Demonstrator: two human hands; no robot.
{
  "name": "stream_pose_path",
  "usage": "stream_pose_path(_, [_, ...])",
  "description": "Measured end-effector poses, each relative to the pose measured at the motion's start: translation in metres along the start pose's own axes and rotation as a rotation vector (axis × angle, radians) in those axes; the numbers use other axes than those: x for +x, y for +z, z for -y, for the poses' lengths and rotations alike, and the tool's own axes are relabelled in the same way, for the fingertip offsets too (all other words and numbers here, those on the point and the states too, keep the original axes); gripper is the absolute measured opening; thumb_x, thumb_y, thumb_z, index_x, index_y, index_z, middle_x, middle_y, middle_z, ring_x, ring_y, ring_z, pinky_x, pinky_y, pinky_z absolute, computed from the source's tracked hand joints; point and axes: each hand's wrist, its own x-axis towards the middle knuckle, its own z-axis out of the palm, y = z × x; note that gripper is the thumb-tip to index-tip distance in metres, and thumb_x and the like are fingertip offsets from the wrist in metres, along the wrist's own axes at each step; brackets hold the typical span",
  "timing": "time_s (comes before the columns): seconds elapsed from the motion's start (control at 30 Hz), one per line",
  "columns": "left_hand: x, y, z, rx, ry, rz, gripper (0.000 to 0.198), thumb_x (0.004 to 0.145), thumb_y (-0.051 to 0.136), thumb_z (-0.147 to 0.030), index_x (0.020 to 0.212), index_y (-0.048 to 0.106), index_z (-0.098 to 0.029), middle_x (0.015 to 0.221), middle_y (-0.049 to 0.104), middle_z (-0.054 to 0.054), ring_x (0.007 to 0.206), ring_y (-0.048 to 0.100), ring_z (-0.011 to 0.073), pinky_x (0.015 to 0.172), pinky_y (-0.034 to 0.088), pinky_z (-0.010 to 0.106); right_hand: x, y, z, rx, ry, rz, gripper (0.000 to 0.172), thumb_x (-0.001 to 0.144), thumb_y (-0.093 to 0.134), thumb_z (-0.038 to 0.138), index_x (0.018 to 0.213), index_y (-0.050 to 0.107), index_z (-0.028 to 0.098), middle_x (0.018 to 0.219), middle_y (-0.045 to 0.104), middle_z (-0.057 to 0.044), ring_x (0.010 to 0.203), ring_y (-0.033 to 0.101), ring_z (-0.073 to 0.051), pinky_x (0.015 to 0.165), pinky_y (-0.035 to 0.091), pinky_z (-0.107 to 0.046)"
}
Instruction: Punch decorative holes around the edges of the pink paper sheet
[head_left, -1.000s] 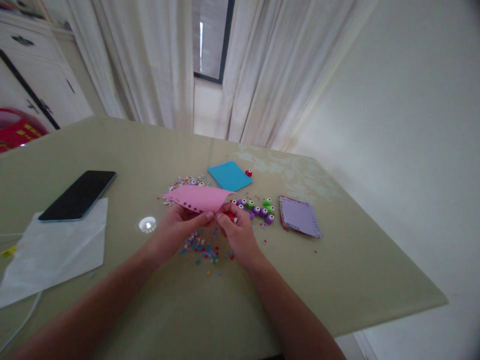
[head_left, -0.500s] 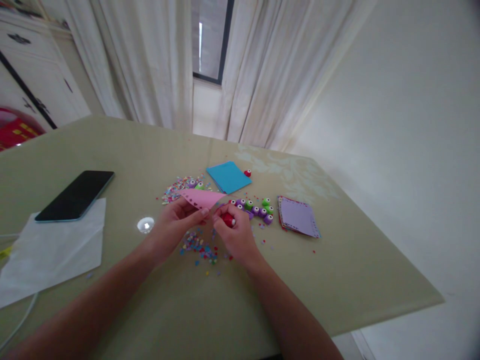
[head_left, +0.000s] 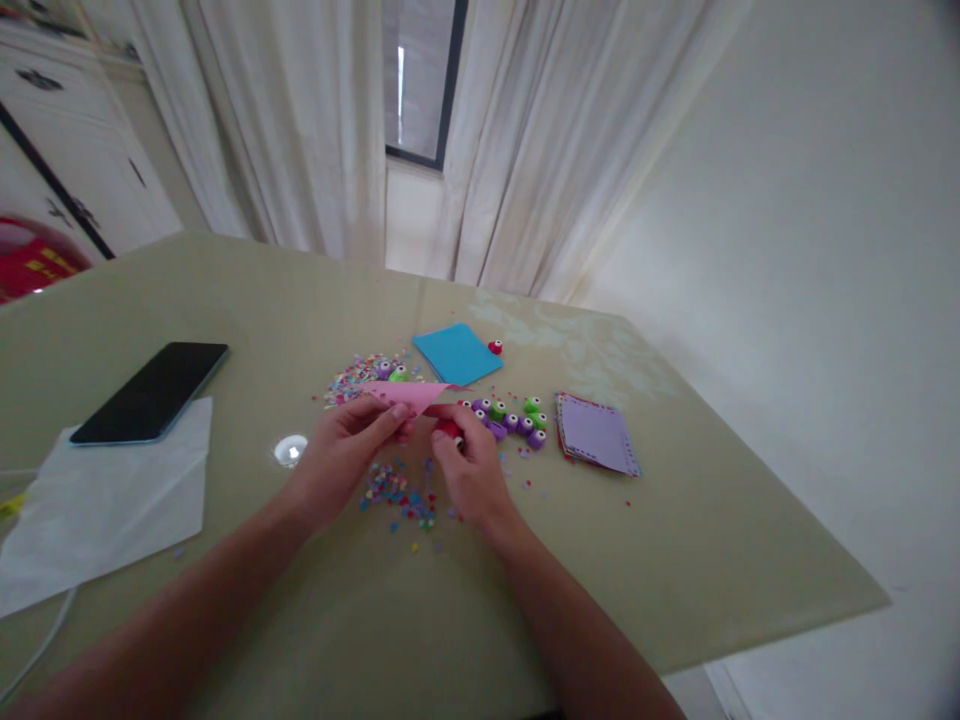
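My left hand [head_left: 337,460] pinches a sheet of pink paper [head_left: 409,395] with punched holes along its near edge. In my right hand [head_left: 480,475] is a small red craft paper punch [head_left: 448,428], gripped between thumb and fingers at the paper's right side. Whether the paper sits in the punch's slot is hidden by my fingers. Just beyond the right hand lie several purple, green and red punches [head_left: 512,422] with white buttons. Small paper confetti [head_left: 397,490] is scattered beneath the hands, and another confetti pile [head_left: 349,382] lies behind the left hand.
A blue paper stack [head_left: 457,353] lies at the back beside a single red punch [head_left: 495,347]. To the right is a stack of lilac paper [head_left: 598,432] with punched edges. A phone [head_left: 154,393] rests partly on a white sheet [head_left: 112,510] at left, near a clear round disc [head_left: 291,450].
My right hand has shifted slightly with the red punch, which has turned in the grip. The left hand's fingers and the pink paper have moved a little, covering more of the punched edge.
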Motion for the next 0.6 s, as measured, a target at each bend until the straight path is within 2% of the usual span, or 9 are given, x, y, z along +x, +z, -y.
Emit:
stream_pose_path(0.1, [-0.0004,0.0016,-0.0024,-0.003,0.003,-0.006,0.037,0.073,0.096,-0.046,0.095,0.083,-0.019,0.087,0.080,0.006,0.075,0.071,0.0167,0.070,0.057,0.025,0.0022,0.0005,-0.0019,0.279,0.135,-0.008,0.041,0.090,0.062,0.029,0.129,0.072,0.022,0.101,0.073,-0.004,0.083,0.065,-0.019,0.073,0.052,-0.032])
stream_pose_path(0.2, [0.0003,0.0022,-0.0028,-0.012,-0.017,-0.032,0.042,0.072,0.097,-0.046,0.101,0.083,-0.019,0.091,0.082,0.006,0.079,0.073,0.0181,0.073,0.058,0.027,0.0049,0.0011,-0.0025,0.485,0.233,-0.005,0.051,0.087,0.078,0.041,0.134,0.070,0.024,0.108,0.076,-0.006,0.085,0.069,-0.019,0.074,0.054,-0.031])
stream_pose_path(0.27, [0.0011,0.0015,-0.0018,-0.013,-0.017,-0.068,0.040,0.072,0.097,-0.047,0.096,0.082,-0.018,0.090,0.082,0.007,0.079,0.074,0.0177,0.075,0.058,0.026,0.0060,0.0008,-0.0022,0.575,0.271,0.009,0.053,0.083,0.084,0.047,0.129,0.072,0.024,0.104,0.078,-0.005,0.079,0.068,-0.017,0.070,0.052,-0.029])
stream_pose_path(0.37, [0.0019,0.0006,-0.0013,-0.018,-0.011,-0.076,0.039,0.071,0.097,-0.047,0.092,0.082,-0.018,0.091,0.083,0.007,0.079,0.073,0.0166,0.075,0.057,0.025,0.0067,-0.0006,-0.0009,0.669,0.308,0.030,0.045,0.080,0.088,0.050,0.114,0.077,0.023,0.098,0.079,-0.004,0.071,0.063,-0.013,0.064,0.049,-0.026])
stream_pose_path(0.47, [0.0010,0.0016,-0.0034,0.007,-0.017,-0.069,0.040,0.069,0.098,-0.048,0.090,0.082,-0.018,0.089,0.082,0.007,0.077,0.072,0.0164,0.073,0.057,0.025,0.0069,-0.0014,0.0009,0.731,0.325,0.037,0.043,0.075,0.092,0.047,0.108,0.079,0.024,0.098,0.079,-0.002,0.073,0.063,-0.012,0.065,0.049,-0.024])
stream_pose_path(0.6, [-0.0019,0.0043,-0.0074,0.067,-0.012,-0.060,0.041,0.069,0.097,-0.049,0.090,0.082,-0.017,0.089,0.082,0.007,0.076,0.072,0.0186,0.072,0.057,0.028,0.0069,-0.0002,0.0024,0.740,0.343,0.003,0.049,0.069,0.096,0.042,0.112,0.077,0.025,0.101,0.079,-0.002,0.079,0.068,-0.015,0.069,0.053,-0.026])
